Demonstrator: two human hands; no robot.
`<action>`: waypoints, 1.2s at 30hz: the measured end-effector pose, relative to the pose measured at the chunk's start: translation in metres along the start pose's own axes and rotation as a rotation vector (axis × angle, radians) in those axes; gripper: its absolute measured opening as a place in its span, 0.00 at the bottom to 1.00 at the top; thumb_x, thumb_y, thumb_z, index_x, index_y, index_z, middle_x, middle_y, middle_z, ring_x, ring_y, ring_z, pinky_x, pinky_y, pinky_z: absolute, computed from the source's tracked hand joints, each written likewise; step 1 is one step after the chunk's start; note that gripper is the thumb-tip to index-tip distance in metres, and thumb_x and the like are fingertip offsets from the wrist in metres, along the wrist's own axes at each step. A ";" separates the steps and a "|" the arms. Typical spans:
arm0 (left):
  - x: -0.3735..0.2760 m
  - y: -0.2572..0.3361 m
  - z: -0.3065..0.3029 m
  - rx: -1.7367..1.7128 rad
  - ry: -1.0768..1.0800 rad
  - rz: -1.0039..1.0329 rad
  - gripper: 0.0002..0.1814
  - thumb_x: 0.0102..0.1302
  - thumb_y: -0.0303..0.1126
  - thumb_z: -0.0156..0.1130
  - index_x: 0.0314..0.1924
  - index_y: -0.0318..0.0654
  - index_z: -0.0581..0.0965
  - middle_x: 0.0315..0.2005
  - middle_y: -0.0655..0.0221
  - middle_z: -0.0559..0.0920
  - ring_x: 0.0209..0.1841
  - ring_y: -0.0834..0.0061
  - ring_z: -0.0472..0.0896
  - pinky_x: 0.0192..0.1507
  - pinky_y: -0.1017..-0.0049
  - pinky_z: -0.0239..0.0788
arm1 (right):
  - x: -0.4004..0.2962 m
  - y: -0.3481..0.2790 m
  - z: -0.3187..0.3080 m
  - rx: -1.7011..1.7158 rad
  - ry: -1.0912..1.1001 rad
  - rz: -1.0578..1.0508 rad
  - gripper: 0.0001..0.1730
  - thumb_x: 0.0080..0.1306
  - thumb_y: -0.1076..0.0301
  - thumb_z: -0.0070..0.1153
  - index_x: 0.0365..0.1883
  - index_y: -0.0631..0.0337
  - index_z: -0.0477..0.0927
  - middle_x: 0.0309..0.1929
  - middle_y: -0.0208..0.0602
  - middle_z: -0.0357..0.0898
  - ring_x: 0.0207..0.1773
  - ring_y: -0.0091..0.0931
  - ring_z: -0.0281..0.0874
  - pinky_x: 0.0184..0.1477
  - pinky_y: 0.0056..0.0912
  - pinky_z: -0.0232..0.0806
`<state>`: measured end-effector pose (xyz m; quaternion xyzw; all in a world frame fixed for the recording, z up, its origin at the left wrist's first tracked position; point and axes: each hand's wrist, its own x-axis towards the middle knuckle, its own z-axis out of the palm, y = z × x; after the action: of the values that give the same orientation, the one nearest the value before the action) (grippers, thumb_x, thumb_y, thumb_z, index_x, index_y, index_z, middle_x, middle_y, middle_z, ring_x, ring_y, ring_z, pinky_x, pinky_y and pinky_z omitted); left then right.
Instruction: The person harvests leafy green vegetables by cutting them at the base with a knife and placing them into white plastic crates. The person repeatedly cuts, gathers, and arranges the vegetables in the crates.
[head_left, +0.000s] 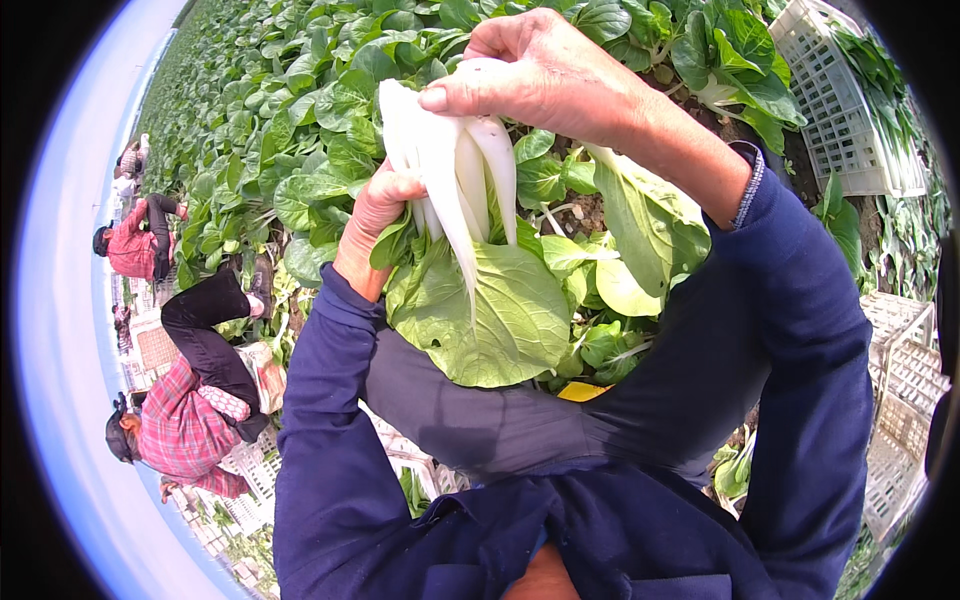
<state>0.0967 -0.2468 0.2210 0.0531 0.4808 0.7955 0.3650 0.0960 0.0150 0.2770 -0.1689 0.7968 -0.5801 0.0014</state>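
A head of bok choy (450, 165) with thick white stalks is in front of me, its base up and its broad green leaves hanging down over my lap. My left hand (386, 199) grips it around the stalks from the left side. At the top, my right hand (499, 75) has its thumb and fingers at the base end and also touches a detached leaf (649, 217), whose pale stalk runs up under my wrist. Whether the right fingers pinch that leaf or a stalk of the head is hidden.
Rows of growing bok choy (322, 97) spread ahead. A white plastic crate (840, 112) of greens stands at the upper right, stacked crates (904, 375) at the right edge. A co-worker in a plaid shirt (180, 427) sits at the left, another person (131, 244) beyond.
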 end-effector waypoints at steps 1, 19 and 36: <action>0.001 -0.002 0.001 0.091 0.055 0.012 0.36 0.56 0.30 0.72 0.65 0.33 0.71 0.48 0.63 0.84 0.50 0.68 0.85 0.56 0.67 0.79 | -0.001 0.003 0.002 -0.003 0.058 -0.076 0.38 0.55 0.40 0.73 0.42 0.74 0.86 0.32 0.51 0.87 0.40 0.35 0.88 0.47 0.41 0.78; -0.033 -0.003 -0.017 0.084 0.438 0.059 0.22 0.63 0.36 0.69 0.55 0.33 0.81 0.44 0.66 0.88 0.40 0.75 0.87 0.47 0.73 0.80 | 0.016 0.060 0.054 0.288 -0.599 0.247 0.52 0.60 0.35 0.67 0.70 0.68 0.71 0.60 0.47 0.80 0.61 0.30 0.75 0.64 0.36 0.68; -0.158 -0.037 -0.032 0.293 0.682 0.659 0.31 0.62 0.35 0.76 0.62 0.32 0.76 0.49 0.68 0.83 0.49 0.78 0.80 0.54 0.74 0.73 | 0.034 0.006 0.241 0.205 -0.185 0.072 0.49 0.64 0.26 0.60 0.48 0.76 0.82 0.34 0.36 0.79 0.39 0.24 0.72 0.46 0.31 0.68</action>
<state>0.2176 -0.3602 0.2164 -0.0102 0.6373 0.7647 -0.0950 0.1098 -0.2155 0.1988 -0.1923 0.7354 -0.6398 0.1130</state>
